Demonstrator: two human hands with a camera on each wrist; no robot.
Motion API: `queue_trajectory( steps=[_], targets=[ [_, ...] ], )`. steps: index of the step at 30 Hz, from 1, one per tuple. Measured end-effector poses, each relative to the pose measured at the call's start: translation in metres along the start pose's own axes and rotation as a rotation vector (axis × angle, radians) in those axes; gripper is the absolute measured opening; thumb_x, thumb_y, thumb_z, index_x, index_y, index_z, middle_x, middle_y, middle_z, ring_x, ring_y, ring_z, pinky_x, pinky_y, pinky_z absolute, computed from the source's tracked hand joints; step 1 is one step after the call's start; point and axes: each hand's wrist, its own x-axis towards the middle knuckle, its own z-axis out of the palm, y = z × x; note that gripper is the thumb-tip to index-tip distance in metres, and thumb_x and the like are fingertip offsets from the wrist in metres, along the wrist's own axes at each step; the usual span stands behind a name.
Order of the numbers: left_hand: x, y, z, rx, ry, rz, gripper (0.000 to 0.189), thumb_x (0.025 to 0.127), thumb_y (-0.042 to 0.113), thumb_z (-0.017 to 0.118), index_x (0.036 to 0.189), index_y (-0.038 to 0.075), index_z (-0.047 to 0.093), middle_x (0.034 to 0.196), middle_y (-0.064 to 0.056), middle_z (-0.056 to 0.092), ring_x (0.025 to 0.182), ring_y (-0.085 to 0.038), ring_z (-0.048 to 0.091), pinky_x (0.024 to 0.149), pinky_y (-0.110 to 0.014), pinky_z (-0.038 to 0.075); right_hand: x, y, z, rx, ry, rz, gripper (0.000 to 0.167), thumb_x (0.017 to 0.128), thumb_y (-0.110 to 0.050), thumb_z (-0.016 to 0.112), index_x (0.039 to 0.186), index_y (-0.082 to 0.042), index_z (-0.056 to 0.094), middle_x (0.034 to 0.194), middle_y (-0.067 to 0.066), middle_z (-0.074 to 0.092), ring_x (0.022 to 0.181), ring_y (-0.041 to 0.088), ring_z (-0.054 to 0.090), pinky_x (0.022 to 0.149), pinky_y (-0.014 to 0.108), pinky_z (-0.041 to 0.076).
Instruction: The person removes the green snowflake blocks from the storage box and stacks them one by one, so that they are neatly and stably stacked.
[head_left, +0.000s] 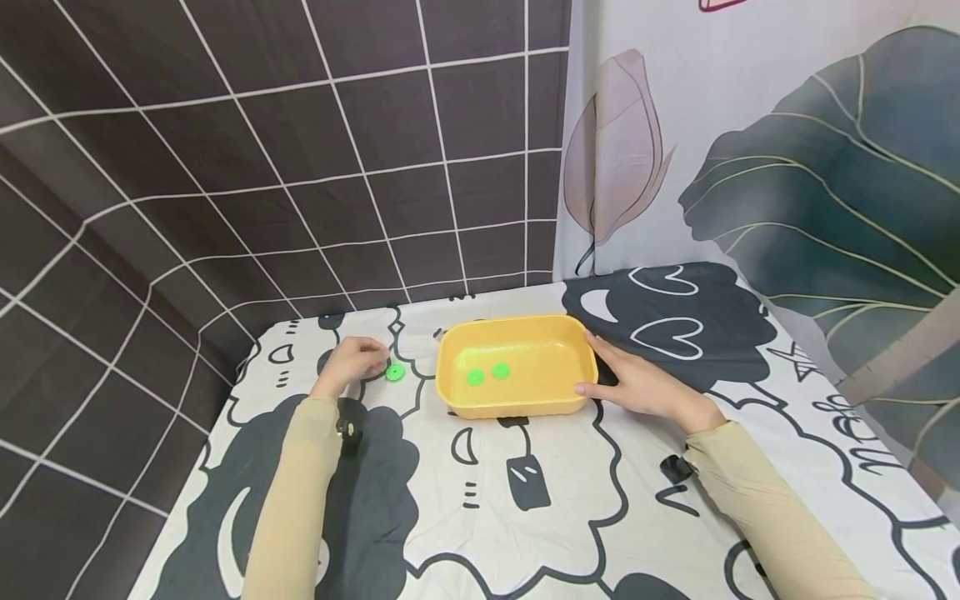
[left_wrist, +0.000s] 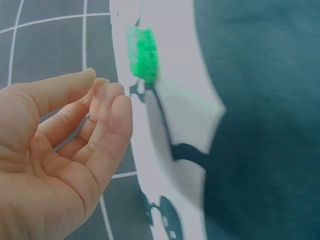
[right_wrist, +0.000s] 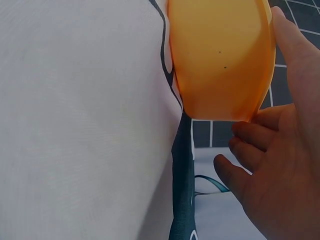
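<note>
On the cartoon-printed bedsheet (head_left: 442, 500), between the left hand (head_left: 357, 360) and the yellow plastic tub (head_left: 517, 411), lies one loose green disc (head_left: 395, 372). The left fingers are softly bent and hold nothing; the thumb tip is very near the other fingertips, and whether they touch, I cannot tell. The disc is just beside them, apart. Two other green discs (head_left: 500, 372) lie inside the tub. At its right end rests the right hand (head_left: 637, 385), thumb at the rim, fingers apart from it along the outside; how firmly, I cannot tell. A pinch that comes too low could catch soft cloth, or push the disc away. Too much pressure on the rim could tilt the tub and make its discs slide.
</note>
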Motion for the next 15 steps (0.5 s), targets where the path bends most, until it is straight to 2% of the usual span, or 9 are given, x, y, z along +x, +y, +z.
queue_trajectory(
  steps=[4, 9, 15],
  targets=[
    [0.006, 0.014, -0.003, 0.004, -0.005, 0.024, 0.03, 0.098, 0.02, 0.063, 0.118, -0.003, 0.068, 0.103, -0.018, 0.072, 0.086, -0.021, 0.067, 0.084, -0.035, 0.054, 0.0, 0.001, 0.0, -0.003, 0.006, -0.007, 0.11, 0.085, -0.074, 0.061, 0.162, -0.011, 0.015, 0.164, 0.02, 0.021, 0.147, 0.042, 0.027, 0.115, 0.058, 0.029],
    [0.016, 0.038, -0.004, -0.024, -0.023, 0.083, 0.031, 0.099, 0.017, 0.063, 0.121, -0.004, 0.065, 0.116, -0.024, 0.068, 0.1, -0.03, 0.068, 0.089, -0.038, 0.056, 0.0, 0.001, 0.001, -0.016, 0.017, -0.021, 0.109, 0.085, -0.073, 0.061, 0.162, -0.01, 0.016, 0.165, 0.019, 0.02, 0.148, 0.04, 0.026, 0.116, 0.057, 0.028],
    [0.023, 0.078, -0.002, 0.005, -0.035, 0.183, 0.027, 0.098, 0.017, 0.065, 0.117, -0.003, 0.068, 0.115, -0.025, 0.068, 0.097, -0.032, 0.069, 0.088, -0.041, 0.057, 0.0, 0.001, 0.001, -0.021, 0.025, -0.039, 0.107, 0.086, -0.071, 0.062, 0.161, -0.01, 0.016, 0.166, 0.016, 0.018, 0.15, 0.038, 0.022, 0.117, 0.056, 0.026]
  ],
)
